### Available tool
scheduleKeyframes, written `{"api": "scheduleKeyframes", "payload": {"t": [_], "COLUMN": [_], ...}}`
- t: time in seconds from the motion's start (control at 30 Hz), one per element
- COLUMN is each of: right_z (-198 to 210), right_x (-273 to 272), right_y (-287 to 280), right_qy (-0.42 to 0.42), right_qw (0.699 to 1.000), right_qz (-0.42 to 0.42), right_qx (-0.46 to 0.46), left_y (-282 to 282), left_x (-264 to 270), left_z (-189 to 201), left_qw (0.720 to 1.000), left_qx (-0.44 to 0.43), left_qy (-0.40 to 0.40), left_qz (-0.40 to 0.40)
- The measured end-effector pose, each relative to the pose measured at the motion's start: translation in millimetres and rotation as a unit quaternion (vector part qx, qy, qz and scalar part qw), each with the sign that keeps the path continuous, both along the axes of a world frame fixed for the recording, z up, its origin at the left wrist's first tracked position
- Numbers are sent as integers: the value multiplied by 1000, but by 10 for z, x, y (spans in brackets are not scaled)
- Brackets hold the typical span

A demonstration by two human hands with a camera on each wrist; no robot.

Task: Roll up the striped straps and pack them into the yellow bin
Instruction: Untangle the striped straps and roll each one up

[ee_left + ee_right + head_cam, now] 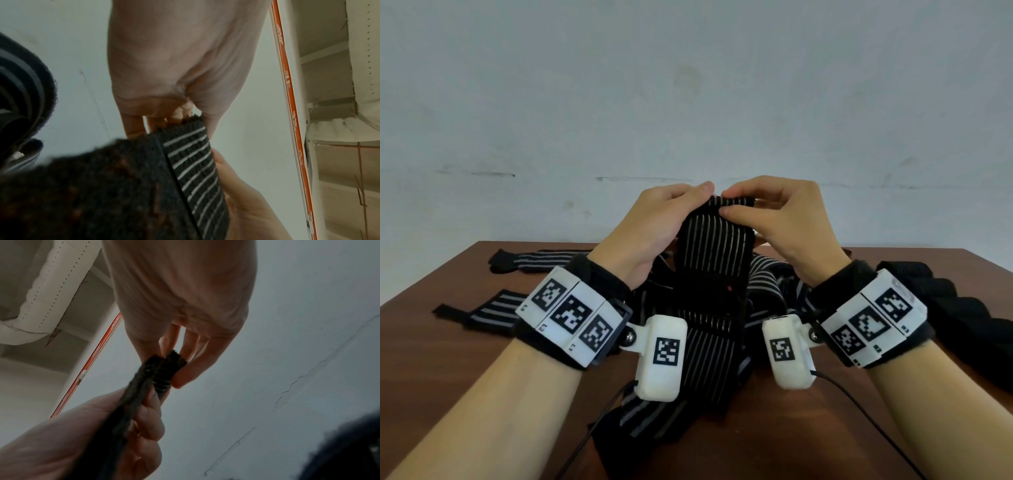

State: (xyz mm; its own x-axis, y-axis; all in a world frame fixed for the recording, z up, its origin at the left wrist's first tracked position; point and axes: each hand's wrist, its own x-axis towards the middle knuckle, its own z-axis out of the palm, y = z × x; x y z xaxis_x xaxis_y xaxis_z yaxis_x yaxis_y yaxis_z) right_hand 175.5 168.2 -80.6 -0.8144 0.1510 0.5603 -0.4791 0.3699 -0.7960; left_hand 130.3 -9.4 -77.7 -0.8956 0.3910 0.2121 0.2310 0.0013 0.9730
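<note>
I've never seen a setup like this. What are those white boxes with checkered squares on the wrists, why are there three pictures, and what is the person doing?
No machine here: a person works with bare hands. The white bands with checkered squares on each wrist carry small cameras. The big picture comes from a camera on the head, looking down; the other two look along each hand from the wrist.

The left hand and right hand both pinch the top end of one striped strap, held upright above a brown table. It appears they are starting to roll it. In the left wrist view the same strap shows its white stripes up close.

More straps lie loose on the table, with a tangled heap under the hands. The yellow bin is not in view.
</note>
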Motion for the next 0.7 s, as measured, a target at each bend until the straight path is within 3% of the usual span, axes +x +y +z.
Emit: {"api": "scheduleKeyframes", "payload": {"t": [0.2,0.4,0.7], "right_z": [16,4,-9], "right_x": [35,-6,-1], "right_y": [14,12,37], "right_qy": [-53,-109,-87], "right_qw": [995,988,991], "right_qz": [65,71,75], "right_qx": [-60,-88,-68], "left_y": [-4,-17,-25], "left_x": [-11,-34,8], "left_z": [-12,-3,2], "left_qw": [999,999,998], "left_qx": [11,-1,-28], "left_qy": [37,47,44], "left_qz": [7,17,23]}}
